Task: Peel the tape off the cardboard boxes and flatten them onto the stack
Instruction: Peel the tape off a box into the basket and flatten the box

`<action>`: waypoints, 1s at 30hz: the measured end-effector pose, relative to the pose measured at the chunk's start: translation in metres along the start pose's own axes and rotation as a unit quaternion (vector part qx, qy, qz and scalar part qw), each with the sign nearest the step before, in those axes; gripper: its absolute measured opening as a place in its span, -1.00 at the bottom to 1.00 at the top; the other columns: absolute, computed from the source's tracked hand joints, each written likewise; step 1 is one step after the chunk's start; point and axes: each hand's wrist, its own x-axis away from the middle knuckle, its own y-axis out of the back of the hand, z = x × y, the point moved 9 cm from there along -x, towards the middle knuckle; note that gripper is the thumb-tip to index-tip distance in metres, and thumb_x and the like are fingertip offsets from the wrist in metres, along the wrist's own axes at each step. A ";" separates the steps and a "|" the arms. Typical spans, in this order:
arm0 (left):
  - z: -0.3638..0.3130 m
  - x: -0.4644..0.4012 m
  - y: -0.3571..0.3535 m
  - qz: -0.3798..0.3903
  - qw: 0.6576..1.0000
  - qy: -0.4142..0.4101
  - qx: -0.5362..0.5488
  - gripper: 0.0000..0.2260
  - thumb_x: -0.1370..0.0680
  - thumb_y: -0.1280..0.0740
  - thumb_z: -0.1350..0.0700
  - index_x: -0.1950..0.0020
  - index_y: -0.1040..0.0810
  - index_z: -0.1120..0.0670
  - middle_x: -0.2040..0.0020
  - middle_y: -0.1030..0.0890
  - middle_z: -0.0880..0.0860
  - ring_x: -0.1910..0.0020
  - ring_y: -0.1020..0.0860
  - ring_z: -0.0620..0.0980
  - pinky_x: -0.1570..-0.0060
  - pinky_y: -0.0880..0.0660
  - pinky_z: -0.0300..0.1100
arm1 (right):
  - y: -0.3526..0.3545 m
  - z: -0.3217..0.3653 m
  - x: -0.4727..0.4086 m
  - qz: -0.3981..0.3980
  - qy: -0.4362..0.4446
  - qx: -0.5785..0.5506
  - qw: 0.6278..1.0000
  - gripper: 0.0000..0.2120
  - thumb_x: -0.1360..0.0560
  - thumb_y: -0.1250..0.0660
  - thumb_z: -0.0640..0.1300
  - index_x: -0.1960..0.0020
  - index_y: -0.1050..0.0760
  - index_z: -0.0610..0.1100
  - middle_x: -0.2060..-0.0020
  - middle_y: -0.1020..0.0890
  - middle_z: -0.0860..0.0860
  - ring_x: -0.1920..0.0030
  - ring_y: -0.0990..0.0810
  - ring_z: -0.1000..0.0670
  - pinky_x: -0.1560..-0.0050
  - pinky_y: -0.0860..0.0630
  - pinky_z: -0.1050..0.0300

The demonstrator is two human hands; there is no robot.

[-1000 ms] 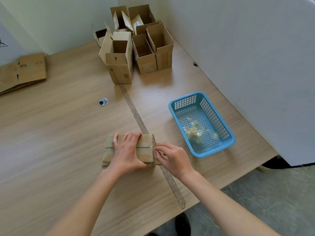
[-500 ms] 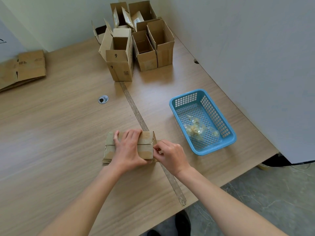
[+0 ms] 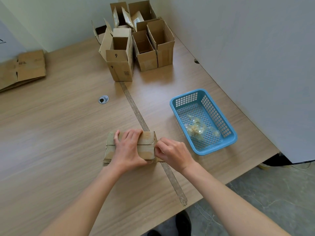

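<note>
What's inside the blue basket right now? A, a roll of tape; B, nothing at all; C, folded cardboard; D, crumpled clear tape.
D: the blue basket holds only crumpled clear tape on its mesh floor, right of the right hand.

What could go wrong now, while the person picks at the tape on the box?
The tape may tear or lift cardboard with it, since the right hand pinches only at the end of the box. The box could slide on the smooth table if the left hand eases off. Peeled tape might miss the basket.
</note>
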 end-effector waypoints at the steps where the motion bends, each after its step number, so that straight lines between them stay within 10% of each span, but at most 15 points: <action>1: 0.000 0.000 0.000 0.001 1.000 -0.001 -0.002 -0.10 -0.13 -0.53 -0.37 -0.36 -0.37 -0.02 -0.24 -0.48 -0.11 -0.34 -0.41 -0.04 -0.52 0.05 0.29 | -0.001 -0.004 0.003 0.005 -0.009 -0.026 1.000 -0.94 -0.49 -0.40 -0.21 0.16 -0.60 -0.16 0.21 -0.64 0.03 0.32 -0.60 -0.07 0.50 -0.53 -0.04; 6: 0.000 0.001 -0.001 -0.009 1.000 -0.008 0.004 -0.11 -0.14 -0.43 -0.46 -0.34 -0.37 -0.03 -0.24 -0.49 -0.12 -0.34 -0.42 -0.03 -0.51 0.03 0.29 | -0.001 -0.028 0.016 0.041 -0.081 -0.121 0.988 -0.75 -0.51 -0.45 -0.13 -0.17 -0.66 -0.15 -0.09 -0.69 0.05 0.14 -0.69 0.02 0.15 -0.66 -0.01; 15: 0.000 -0.001 -0.002 -0.010 1.000 -0.005 -0.001 -0.12 -0.14 -0.41 -0.45 -0.34 -0.37 -0.03 -0.23 -0.48 -0.12 -0.32 -0.42 -0.06 -0.51 0.03 0.30 | -0.008 -0.012 0.005 0.031 -0.098 -0.050 0.993 -0.94 -0.48 -0.43 -0.13 0.14 -0.61 -0.12 0.17 -0.65 0.06 0.31 -0.61 -0.14 0.40 -0.56 -0.08; 22: -0.001 -0.001 -0.003 0.008 0.999 -0.039 0.008 -0.13 -0.14 -0.45 -0.41 -0.33 -0.35 -0.03 -0.24 -0.48 -0.13 -0.34 -0.40 -0.06 -0.50 0.03 0.29 | -0.004 0.009 -0.012 0.087 0.073 0.016 0.993 -0.87 -0.43 -0.45 -0.24 0.16 -0.49 -0.20 0.23 -0.57 -0.05 0.37 -0.55 -0.13 0.58 -0.48 0.00; 30: -0.001 -0.001 -0.002 0.015 0.998 -0.057 0.007 -0.12 -0.15 -0.44 -0.46 -0.33 -0.36 -0.03 -0.24 -0.48 -0.13 -0.34 -0.39 -0.06 -0.49 0.00 0.32 | 0.002 -0.029 0.009 0.076 -0.046 -0.100 0.991 -0.72 -0.50 -0.40 -0.08 -0.19 -0.56 -0.10 -0.16 -0.61 0.07 -0.03 -0.65 0.00 0.10 -0.63 -0.02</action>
